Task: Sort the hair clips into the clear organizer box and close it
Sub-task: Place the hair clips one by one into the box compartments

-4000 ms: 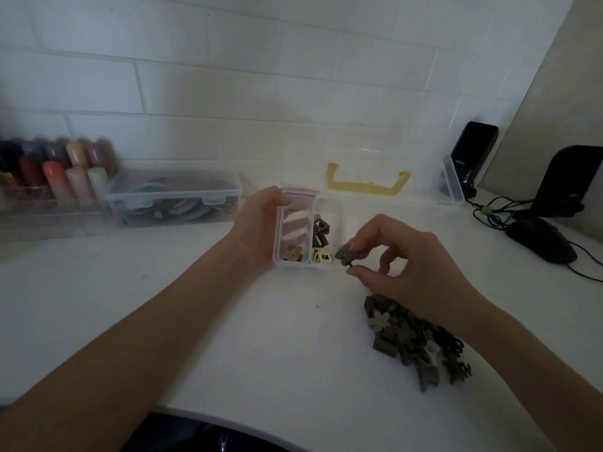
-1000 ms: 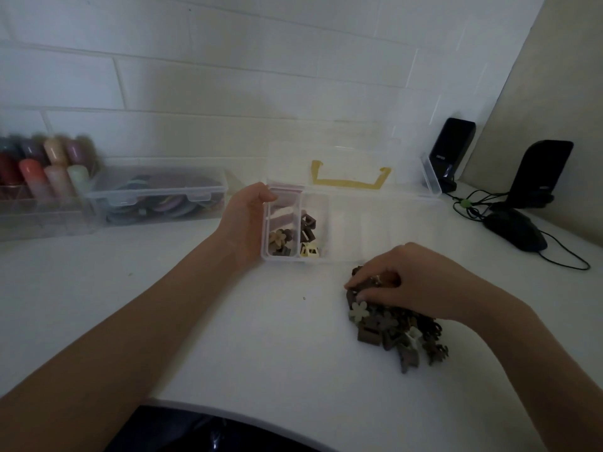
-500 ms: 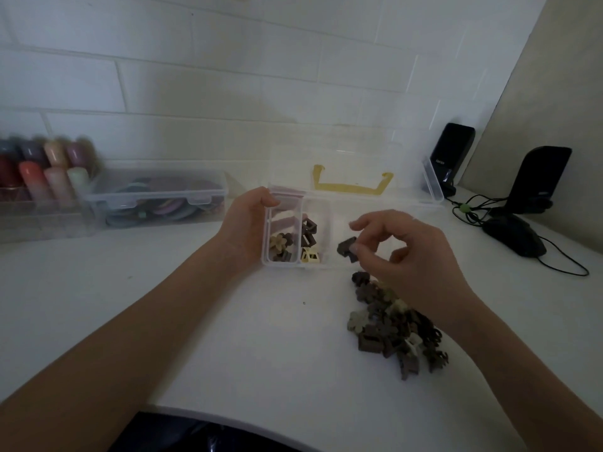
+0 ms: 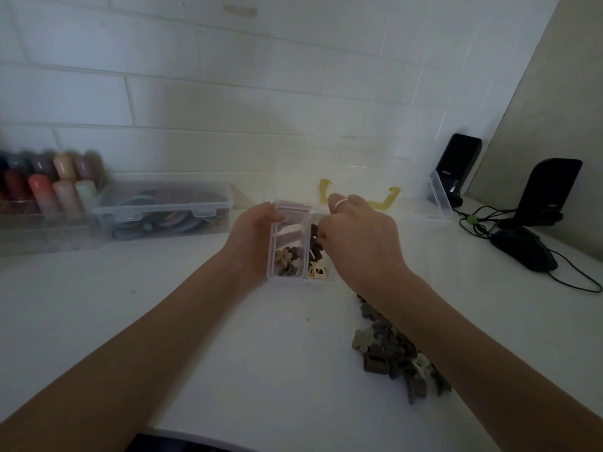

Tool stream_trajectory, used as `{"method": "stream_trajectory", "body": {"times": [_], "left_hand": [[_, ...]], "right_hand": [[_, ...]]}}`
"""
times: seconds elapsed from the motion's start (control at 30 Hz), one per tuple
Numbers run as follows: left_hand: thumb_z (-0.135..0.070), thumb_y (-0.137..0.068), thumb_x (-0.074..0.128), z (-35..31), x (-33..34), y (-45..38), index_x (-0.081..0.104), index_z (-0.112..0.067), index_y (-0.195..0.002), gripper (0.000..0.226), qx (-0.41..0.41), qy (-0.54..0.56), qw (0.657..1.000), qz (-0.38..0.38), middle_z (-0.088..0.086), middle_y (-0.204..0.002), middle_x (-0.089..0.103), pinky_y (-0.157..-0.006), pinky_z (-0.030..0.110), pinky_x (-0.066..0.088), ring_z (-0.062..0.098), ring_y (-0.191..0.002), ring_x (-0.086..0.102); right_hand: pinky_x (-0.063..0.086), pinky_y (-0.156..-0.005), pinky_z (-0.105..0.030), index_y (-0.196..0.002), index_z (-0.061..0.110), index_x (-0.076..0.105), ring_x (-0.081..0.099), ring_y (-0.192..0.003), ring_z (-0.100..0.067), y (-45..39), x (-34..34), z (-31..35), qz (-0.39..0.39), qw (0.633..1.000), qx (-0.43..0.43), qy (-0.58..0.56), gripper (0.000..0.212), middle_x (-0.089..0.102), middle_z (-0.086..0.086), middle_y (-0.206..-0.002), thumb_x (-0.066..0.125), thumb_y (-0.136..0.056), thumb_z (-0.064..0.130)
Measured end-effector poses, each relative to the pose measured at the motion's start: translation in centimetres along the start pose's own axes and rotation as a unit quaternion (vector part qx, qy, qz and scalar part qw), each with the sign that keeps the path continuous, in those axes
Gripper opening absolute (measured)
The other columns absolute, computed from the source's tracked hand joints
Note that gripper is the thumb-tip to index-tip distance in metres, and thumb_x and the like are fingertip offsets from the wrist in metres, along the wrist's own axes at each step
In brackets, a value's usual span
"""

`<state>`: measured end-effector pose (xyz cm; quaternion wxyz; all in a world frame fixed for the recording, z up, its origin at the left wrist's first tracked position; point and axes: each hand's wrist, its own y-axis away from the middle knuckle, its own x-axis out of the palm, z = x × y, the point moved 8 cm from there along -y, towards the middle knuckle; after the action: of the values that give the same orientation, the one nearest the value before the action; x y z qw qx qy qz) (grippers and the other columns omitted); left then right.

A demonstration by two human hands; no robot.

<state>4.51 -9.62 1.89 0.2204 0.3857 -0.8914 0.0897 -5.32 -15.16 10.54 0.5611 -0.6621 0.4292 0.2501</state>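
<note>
White desktop (image 4: 228, 337), white brick wall behind. Clear plastic compartmented organizer box (image 4: 287, 278), lid open, yellow latch: left hand (image 4: 251, 236) grips its left end. Right hand (image 4: 355, 236), fingers curled over second compartment; hold indiscernible. Loose brown and cream hair clips (image 4: 394, 357) heaped right. No legible writing.

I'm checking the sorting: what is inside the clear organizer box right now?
The clear organizer box shows flower-shaped clips in the leftmost compartment, and dark clips with a cream clip in the next. The right hand covers the compartments beyond.
</note>
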Motion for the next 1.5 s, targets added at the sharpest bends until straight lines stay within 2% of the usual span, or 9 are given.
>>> {"method": "stream_trajectory", "body": {"times": [0.07,0.13,0.3,0.43,0.73,0.93,1.03,1.17,1.5], "left_hand": [[-0.021,-0.059,0.048,0.1,0.1,0.1,0.062,-0.010,-0.101,0.046,-0.004,0.000,1.000,0.006,0.011,-0.107,0.063,-0.084,0.043,0.047,0.031,-0.103,0.058],[-0.021,-0.059,0.048,0.1,0.1,0.0,0.062,-0.011,-0.100,0.045,-0.003,0.000,1.000,0.006,0.010,-0.107,0.063,-0.083,0.043,0.047,0.031,-0.103,0.059],[-0.021,-0.057,0.050,0.1,-0.1,-0.1,0.062,-0.013,-0.093,0.038,-0.009,-0.005,1.000,0.002,0.008,-0.103,0.056,-0.086,0.045,0.043,0.030,-0.102,0.055],[-0.020,-0.058,0.050,0.1,-0.4,-0.2,0.063,-0.013,-0.093,0.038,-0.011,0.005,1.000,-0.007,0.007,-0.104,0.057,-0.093,0.047,0.042,0.030,-0.102,0.056],[-0.023,-0.056,0.054,0.2,-0.4,-0.1,0.054,-0.014,-0.111,0.056,-0.019,0.021,1.000,0.000,0.009,-0.113,0.053,-0.085,0.047,0.046,0.029,-0.099,0.056],[-0.019,-0.058,0.055,0.0,-1.1,-0.2,0.057,-0.014,-0.099,0.041,0.009,0.042,0.997,-0.056,0.001,-0.096,0.060,-0.085,0.042,0.042,0.023,-0.086,0.058],[-0.017,-0.063,0.051,-0.1,-0.8,0.1,0.060,-0.014,-0.090,0.029,0.012,0.047,0.997,-0.052,0.001,-0.094,0.061,-0.086,0.042,0.043,0.024,-0.091,0.057],[-0.019,-0.058,0.050,-0.1,-0.5,0.2,0.053,-0.013,-0.104,0.047,0.000,0.029,0.999,-0.030,0.005,-0.106,0.056,-0.081,0.041,0.048,0.026,-0.100,0.055],[-0.021,-0.057,0.050,-0.1,-0.3,0.4,0.057,-0.014,-0.100,0.044,-0.004,0.009,1.000,-0.021,0.008,-0.108,0.052,-0.077,0.041,0.049,0.026,-0.100,0.056]], "right_hand": [[0.011,-0.042,-0.018,-0.073,0.020,0.072,0.051,-0.075,-0.015,0.2,0.3,-0.4,-0.004,1.000,0.004,-0.022,0.002,0.045,0.004,-0.075,0.073,-0.075,0.019],[0.021,-0.046,-0.019,-0.094,0.030,0.072,0.043,-0.077,-0.009,0.8,0.1,-2.0,0.008,0.995,0.026,-0.093,0.020,0.043,0.010,-0.079,0.053,-0.092,0.034],[0.034,-0.050,-0.021,-0.090,0.033,0.072,0.040,-0.050,-0.006,3.6,-2.5,-5.6,-0.033,0.956,0.044,-0.288,0.023,0.050,0.009,-0.057,0.053,-0.083,0.044],[0.026,-0.042,-0.016,-0.076,0.030,0.075,0.028,-0.037,-0.007,6.9,-1.5,-6.7,0.112,0.890,0.020,-0.442,0.025,0.044,-0.004,-0.040,0.062,-0.071,0.051],[0.025,-0.049,-0.014,-0.120,0.054,0.051,0.038,-0.052,-0.001,7.8,0.8,-5.8,0.185,0.976,-0.006,-0.112,0.030,0.038,0.018,-0.054,0.044,-0.091,0.051],[0.041,-0.076,-0.029,-0.141,0.037,0.032,0.057,-0.104,-0.020,8.1,3.0,-5.4,0.183,0.979,0.030,-0.081,0.043,0.063,0.003,-0.113,0.028,-0.098,0.045],[0.039,-0.074,-0.025,-0.129,0.038,0.049,0.057,-0.100,-0.015,8.1,3.2,-6.0,0.199,0.971,0.066,-0.111,0.036,0.064,0.009,-0.109,0.035,-0.096,0.046],[0.034,-0.056,-0.021,-0.103,0.040,0.060,0.045,-0.061,-0.001,8.1,3.1,-5.9,0.193,0.965,0.066,-0.167,0.016,0.048,0.017,-0.066,0.050,-0.091,0.042],[0.027,-0.047,-0.015,-0.075,0.037,0.060,0.040,-0.044,-0.009,7.7,1.9,-4.6,0.107,0.957,0.041,-0.268,0.011,0.047,0.013,-0.047,0.062,-0.083,0.030]]}}
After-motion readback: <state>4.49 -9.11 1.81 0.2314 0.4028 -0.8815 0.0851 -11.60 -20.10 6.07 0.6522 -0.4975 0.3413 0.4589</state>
